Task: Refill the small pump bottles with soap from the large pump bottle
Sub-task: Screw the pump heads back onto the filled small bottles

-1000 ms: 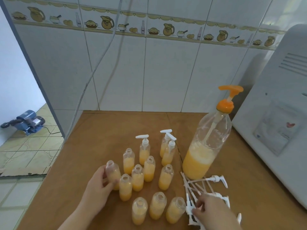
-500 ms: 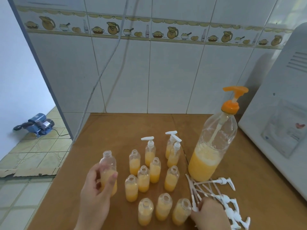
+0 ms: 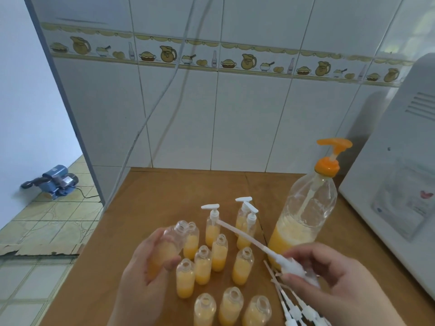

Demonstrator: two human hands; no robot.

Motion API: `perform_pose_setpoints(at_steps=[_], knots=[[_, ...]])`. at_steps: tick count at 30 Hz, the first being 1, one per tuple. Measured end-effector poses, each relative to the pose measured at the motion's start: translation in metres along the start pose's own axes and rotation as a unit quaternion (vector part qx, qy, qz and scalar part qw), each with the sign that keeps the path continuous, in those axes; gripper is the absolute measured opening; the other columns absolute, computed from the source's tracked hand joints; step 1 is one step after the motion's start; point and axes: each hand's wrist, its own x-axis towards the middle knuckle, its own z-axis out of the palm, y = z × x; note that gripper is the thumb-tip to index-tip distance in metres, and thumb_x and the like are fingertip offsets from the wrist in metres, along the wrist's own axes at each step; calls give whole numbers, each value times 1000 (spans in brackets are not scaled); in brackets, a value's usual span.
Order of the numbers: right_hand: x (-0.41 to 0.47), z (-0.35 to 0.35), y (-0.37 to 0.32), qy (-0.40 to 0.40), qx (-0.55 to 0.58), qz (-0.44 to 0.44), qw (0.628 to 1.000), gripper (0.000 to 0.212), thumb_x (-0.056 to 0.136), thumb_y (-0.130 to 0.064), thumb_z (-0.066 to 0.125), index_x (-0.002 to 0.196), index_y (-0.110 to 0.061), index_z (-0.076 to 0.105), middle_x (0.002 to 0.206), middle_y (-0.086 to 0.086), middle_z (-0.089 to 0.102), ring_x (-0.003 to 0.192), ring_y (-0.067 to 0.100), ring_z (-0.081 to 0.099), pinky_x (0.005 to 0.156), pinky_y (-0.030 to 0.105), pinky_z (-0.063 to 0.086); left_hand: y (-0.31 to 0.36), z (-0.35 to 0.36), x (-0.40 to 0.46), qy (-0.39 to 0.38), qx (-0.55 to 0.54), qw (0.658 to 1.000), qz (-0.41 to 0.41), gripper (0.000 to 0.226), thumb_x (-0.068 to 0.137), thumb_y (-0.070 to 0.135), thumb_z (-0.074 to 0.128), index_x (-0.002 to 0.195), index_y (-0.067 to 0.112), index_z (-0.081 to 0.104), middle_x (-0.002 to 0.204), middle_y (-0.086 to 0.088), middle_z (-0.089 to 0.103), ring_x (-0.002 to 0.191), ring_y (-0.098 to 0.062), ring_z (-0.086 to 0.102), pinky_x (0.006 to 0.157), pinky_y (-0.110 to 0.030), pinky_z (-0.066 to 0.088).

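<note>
Presently the left hand grips one small open bottle, lifted off the wooden table and tilted with its neck toward the right, apparently to present the mouth for capping. The right hand pinches a white pump head, its dip tube aimed up-left at that neck but not yet inside.

Held bottle: orange soap in the lower part; exact level hard to read behind the fingers.

Eight uncapped small bottles stand clustered, each about two-thirds full. Three capped bottles stand behind them.

Large pump bottle: upright, right of the cluster, orange pump on, soap about one-third up.

Spare pump heads lie near the right hand, within easy reach.
</note>
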Motion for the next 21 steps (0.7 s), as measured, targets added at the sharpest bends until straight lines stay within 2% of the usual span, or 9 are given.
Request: perform_pose_setpoints(at_steps=[3, 5, 8, 12, 14, 18, 21], knots=[[4, 8, -16, 60, -75, -160, 982, 18, 66, -40, 77, 82, -42, 72, 85, -21, 67, 83, -3, 63, 70, 3, 43, 5, 1, 0, -8, 21, 999, 29, 79, 72, 12, 76, 94, 81, 42, 105, 45, 54, 100, 28, 44, 80, 8, 32], [9, 13, -16, 82, -78, -200, 973, 22, 64, -46, 68, 85, -41, 70, 87, -21, 66, 83, -4, 62, 69, 2, 42, 11, 0, 2, -13, 33, 998, 56, 76, 70, 16, 75, 97, 79, 42, 106, 49, 50, 103, 25, 45, 81, 7, 32], [15, 15, -14, 74, -81, -216, 970, 25, 64, -48, 66, 88, -40, 71, 90, -20, 65, 84, -5, 62, 69, 2, 42, 20, -3, 1, -12, 29, 996, 81, 67, 69, 29, 79, 101, 76, 45, 108, 46, 51, 104, 22, 47, 82, 6, 33], [19, 12, -12, 51, -122, -229, 964, 26, 61, -41, 75, 86, -42, 72, 93, -21, 63, 83, -8, 60, 68, 0, 41, 25, -8, 3, -7, 49, 991, 125, 69, 62, 28, 73, 106, 73, 45, 109, 48, 51, 104, 24, 46, 85, 6, 32], [22, 7, -12, 41, -146, -240, 959, 27, 62, -39, 74, 88, -44, 71, 94, -23, 62, 84, -9, 59, 68, -2, 40, 28, -10, 3, -11, 44, 989, 141, 60, 62, 41, 72, 108, 70, 48, 110, 44, 53, 105, 21, 49, 85, 5, 33], [27, -2, -24, 14, -224, -277, 934, 34, 75, -49, 57, 106, -40, 66, 96, -28, 56, 88, -11, 56, 74, 0, 40, 27, -16, 6, -29, 78, 981, 174, 50, 67, 47, 65, 114, 56, 54, 112, 26, 59, 105, 6, 56, 83, -2, 40], [27, -1, -42, 3, -192, -292, 937, 39, 81, -53, 54, 118, -44, 57, 101, -27, 59, 93, -8, 58, 80, 4, 42, 29, -17, 7, -57, 125, 966, 221, 52, 69, 47, 68, 119, 47, 56, 114, 25, 59, 104, 4, 58, 88, -8, 42]])
